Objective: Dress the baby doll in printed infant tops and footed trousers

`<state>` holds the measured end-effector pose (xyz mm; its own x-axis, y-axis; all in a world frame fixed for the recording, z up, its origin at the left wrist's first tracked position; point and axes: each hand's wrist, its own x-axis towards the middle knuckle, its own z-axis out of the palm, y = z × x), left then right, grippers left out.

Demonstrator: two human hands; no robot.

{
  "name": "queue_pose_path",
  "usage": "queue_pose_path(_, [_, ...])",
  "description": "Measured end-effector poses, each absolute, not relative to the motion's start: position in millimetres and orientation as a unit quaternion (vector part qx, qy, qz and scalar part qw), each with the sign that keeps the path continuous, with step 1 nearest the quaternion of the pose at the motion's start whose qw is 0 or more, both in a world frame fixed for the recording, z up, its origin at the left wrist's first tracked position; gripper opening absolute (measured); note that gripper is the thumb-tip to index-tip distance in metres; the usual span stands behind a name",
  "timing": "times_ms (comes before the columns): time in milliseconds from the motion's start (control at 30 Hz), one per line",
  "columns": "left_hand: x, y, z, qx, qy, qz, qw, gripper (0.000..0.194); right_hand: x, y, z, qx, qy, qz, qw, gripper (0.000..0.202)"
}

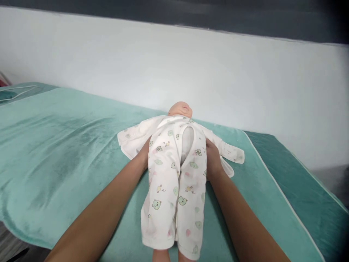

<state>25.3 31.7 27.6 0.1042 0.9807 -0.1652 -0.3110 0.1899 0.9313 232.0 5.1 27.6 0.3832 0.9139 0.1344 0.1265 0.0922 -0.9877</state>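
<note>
A baby doll [180, 108] lies on its back, head away from me and legs [160, 255] towards me. It wears white baby trousers [163, 182] printed with green bears, with an open slit at the crotch showing white underneath. Under them spreads a matching white shirt, its left-side sleeve [133, 134] and right-side sleeve [233, 153] stretched outward. My left hand [145, 154] closes on the trousers at the left hip, its fingertips hidden behind the cloth. At the opposite hip my right hand [213, 158] grips the trousers' side, fingers curled and partly covered.
A light green plush blanket [68, 156] lies under the doll, wrinkled on the left. Darker green cloth [297, 174] shows beyond its white-piped right edge. A white wall [174, 65] rises right behind the doll's head. Grey floor [16, 243] appears at the lower left.
</note>
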Motion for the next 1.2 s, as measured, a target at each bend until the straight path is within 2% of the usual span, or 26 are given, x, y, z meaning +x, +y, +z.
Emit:
queue_pose_path(100, [24,30,34,0.368,0.421,0.508,0.655,0.016,238,8,21,-0.597,-0.403,0.311,0.62,0.025])
queue_pose_path(233, [17,28,39,0.399,0.431,0.533,0.61,0.014,242,13,24,-0.604,-0.44,0.194,0.636,0.022])
queue_pose_path(333, [13,35,37,0.471,0.479,0.569,0.475,0.025,242,29,35,-0.58,-0.483,0.166,0.635,0.022])
queue_pose_path(400, [12,48,37,0.522,0.503,0.591,0.354,0.028,240,46,43,-0.579,-0.513,0.191,0.605,0.019])
queue_pose_path(467, [13,64,38,0.582,0.493,0.581,0.283,0.025,239,62,50,-0.584,-0.541,0.231,0.559,0.018])
queue_pose_path(567, [12,87,42,0.635,0.477,0.508,0.334,0.022,240,77,56,-0.575,-0.584,0.287,0.496,0.024])
queue_pose_path(667, [11,101,46,0.636,0.466,0.444,0.426,0.03,245,80,61,-0.548,-0.618,0.34,0.449,0.029])
queue_pose_path(833, [14,111,46,0.612,0.485,0.43,0.453,0.038,252,86,66,-0.535,-0.654,0.367,0.389,0.031])
queue_pose_path(1033, [10,112,48,0.617,0.443,0.375,0.531,0.029,247,96,59,-0.576,-0.619,0.316,0.43,0.026])
queue_pose_path(1200, [12,120,46,0.625,0.447,0.411,0.49,0.021,244,101,50,-0.58,-0.601,0.288,0.469,0.023])
